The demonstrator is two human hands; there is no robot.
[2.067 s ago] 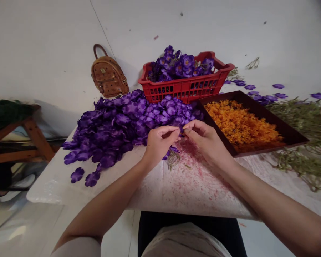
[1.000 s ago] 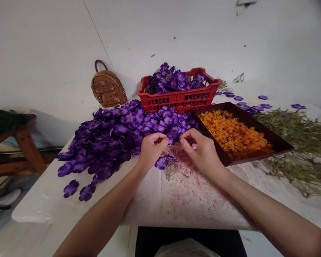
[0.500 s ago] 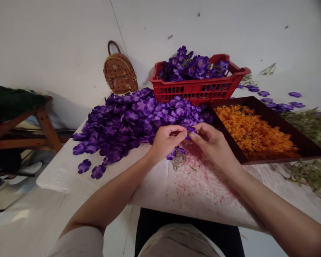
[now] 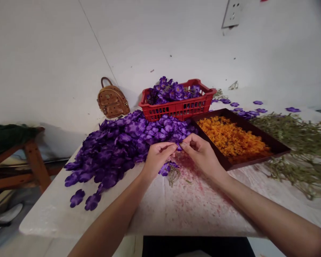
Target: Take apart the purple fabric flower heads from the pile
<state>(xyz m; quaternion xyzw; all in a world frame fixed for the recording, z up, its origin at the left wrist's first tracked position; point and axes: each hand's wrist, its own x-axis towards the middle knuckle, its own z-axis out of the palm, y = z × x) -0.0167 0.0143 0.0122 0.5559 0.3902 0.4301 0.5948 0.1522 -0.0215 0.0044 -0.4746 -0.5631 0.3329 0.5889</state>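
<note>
- Fingertips meet near the middle of the frame: the gap between the left hand (image 4: 156, 157) and right hand (image 4: 203, 155), plain a second ago, has narrowed to almost nothing.
- Right grip: a narrow pinch of thumb and forefinger, seemingly on a small purple piece (image 4: 179, 147).
- Left grip: thumb and forefinger drawn close at the piece's other side; too small to tell whether they hold it.
- The piece sits between both sets of fingertips, in front of the petal heap (image 4: 115, 150); the closing suggests two-handed fine work on it, with the piece not yet laid down.
- The camera has tipped up: a socket (image 4: 233, 12) now shows at upper right, and the crate (image 4: 173, 104) lies lower than half a second ago.
- Just below the hands, a flower bunch (image 4: 164, 169) rests on the table (image 4: 149, 214).
- Right of centre, the tray (image 4: 253, 131) holds orange sprigs (image 4: 230, 139).
</note>
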